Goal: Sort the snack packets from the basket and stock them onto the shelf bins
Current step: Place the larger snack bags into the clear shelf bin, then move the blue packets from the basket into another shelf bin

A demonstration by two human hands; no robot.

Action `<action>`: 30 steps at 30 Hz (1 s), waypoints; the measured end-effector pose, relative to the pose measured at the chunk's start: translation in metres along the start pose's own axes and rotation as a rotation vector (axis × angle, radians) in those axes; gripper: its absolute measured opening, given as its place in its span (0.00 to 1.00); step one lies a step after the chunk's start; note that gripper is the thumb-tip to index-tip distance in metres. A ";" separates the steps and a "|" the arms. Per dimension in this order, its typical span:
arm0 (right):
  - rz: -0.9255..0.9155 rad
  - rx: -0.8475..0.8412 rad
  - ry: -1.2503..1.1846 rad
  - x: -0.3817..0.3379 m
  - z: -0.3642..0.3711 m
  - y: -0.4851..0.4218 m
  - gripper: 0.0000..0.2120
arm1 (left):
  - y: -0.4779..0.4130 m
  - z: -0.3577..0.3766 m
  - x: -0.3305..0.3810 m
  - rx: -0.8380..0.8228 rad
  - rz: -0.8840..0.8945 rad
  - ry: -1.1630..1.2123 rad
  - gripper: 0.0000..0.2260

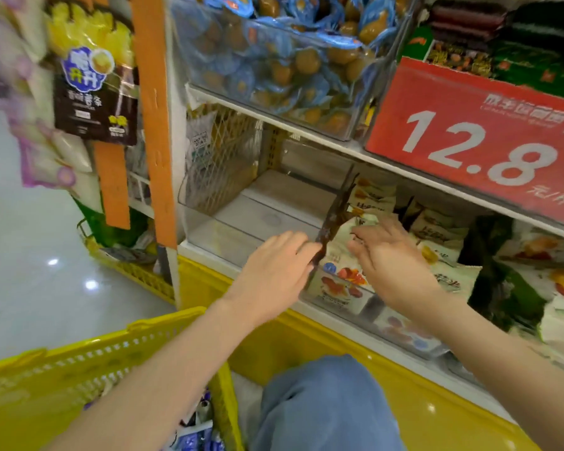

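Observation:
A thin dark brown snack packet [334, 214] stands edge-on in the clear bin [254, 219] on the lower shelf. My left hand [274, 265] holds its lower end with curled fingertips. To the right of it, my right hand [388, 255] hovers with relaxed, spread fingers over a stack of white packets [342, 288] printed with red sausages. The bin's left half shows bare plastic. The yellow basket [88, 362] sits at the lower left, with blue and white packets [196, 432] visible inside it.
The bin above [274, 60] is full of blue packets of brown eggs. A red price sign reading 12.8 [476, 148] hangs on the upper shelf edge. An orange upright [152, 118] and hanging bags [92, 86] stand to the left. My blue-jeaned knee [323, 405] rests by the yellow base.

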State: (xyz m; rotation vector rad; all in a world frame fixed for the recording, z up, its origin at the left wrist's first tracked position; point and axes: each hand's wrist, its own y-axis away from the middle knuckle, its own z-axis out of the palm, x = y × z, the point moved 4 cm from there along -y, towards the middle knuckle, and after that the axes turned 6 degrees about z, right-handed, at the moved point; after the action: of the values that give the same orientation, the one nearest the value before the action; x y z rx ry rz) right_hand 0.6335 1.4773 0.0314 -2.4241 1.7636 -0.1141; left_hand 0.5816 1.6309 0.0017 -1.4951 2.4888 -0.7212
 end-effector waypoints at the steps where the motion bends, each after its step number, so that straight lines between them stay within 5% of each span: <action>1: -0.040 0.052 -0.012 -0.013 0.000 0.005 0.22 | 0.019 -0.007 -0.006 0.024 -0.043 -0.002 0.14; 7: -0.447 0.164 -0.259 -0.134 0.029 0.043 0.12 | 0.159 -0.033 -0.061 0.165 -0.431 -0.065 0.08; 12: -0.613 -0.159 -0.283 -0.227 0.124 0.066 0.14 | 0.301 0.004 -0.096 -0.075 -0.770 -0.030 0.05; 15: -0.648 -0.382 -0.173 -0.258 0.195 0.079 0.15 | 0.373 0.046 -0.105 -0.287 -0.942 0.079 0.12; 20: -0.442 -0.698 -0.080 -0.258 0.294 0.095 0.23 | 0.412 0.108 -0.105 -0.412 -1.076 0.297 0.14; 30: -0.199 -0.850 -0.142 -0.245 0.361 0.071 0.37 | 0.394 0.198 -0.126 -0.481 -1.180 0.704 0.25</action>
State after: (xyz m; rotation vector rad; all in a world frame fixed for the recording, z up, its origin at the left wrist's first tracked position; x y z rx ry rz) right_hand 0.5434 1.7143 -0.3310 -3.0282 1.7172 0.9474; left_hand 0.4038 1.8288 -0.3724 -3.4622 1.9507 -0.9042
